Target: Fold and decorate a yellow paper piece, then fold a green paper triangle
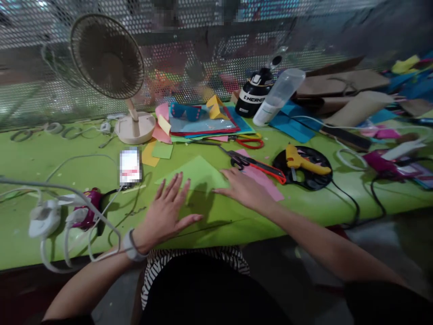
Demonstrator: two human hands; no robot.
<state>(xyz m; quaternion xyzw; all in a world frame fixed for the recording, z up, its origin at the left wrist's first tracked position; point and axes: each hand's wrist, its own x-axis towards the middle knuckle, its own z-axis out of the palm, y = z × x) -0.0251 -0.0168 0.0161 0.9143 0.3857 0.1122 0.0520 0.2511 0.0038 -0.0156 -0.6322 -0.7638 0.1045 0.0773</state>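
A light green sheet of paper (199, 170), folded to a triangle, lies flat on the green table (101, 174) in front of me. My left hand (166, 208) rests with spread fingers along its lower left edge, the thumb pointing right. At the paper's right corner lies my right hand (241, 187), fingers stretched out and touching it. Just beyond the right hand are dark-handled scissors (237, 160), a red and black utility knife (267, 168) and a strip of pink paper (262, 183).
A yellow glue gun (304, 161) lies on a black dish (314, 180) at right. Behind stand a fan (135, 128), stacked coloured sheets (209, 126), a black bottle (248, 101) and a clear bottle (286, 90). A phone (130, 166), plugs and cables lie at left.
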